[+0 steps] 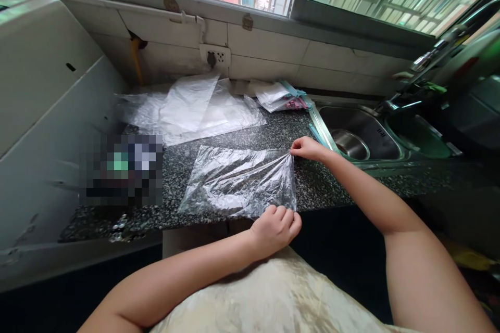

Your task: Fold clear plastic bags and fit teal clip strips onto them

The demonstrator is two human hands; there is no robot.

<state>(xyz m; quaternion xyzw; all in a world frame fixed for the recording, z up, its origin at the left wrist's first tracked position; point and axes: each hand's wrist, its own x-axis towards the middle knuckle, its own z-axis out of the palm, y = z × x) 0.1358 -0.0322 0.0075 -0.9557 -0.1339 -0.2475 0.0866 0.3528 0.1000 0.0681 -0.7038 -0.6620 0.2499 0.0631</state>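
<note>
The clear plastic film [242,182] is lying across the speckled surface [318,187], the right hand's [308,148] grip pinching its far right corner, the left hand's [276,226] grip closing over the near one. Uneven pulling could be risking a tear or a slip, since the film is looking thin and creases are radiating from the far corner. The left fingertips are hiding underneath, and pixelation is masking items [125,166] on the left
</note>
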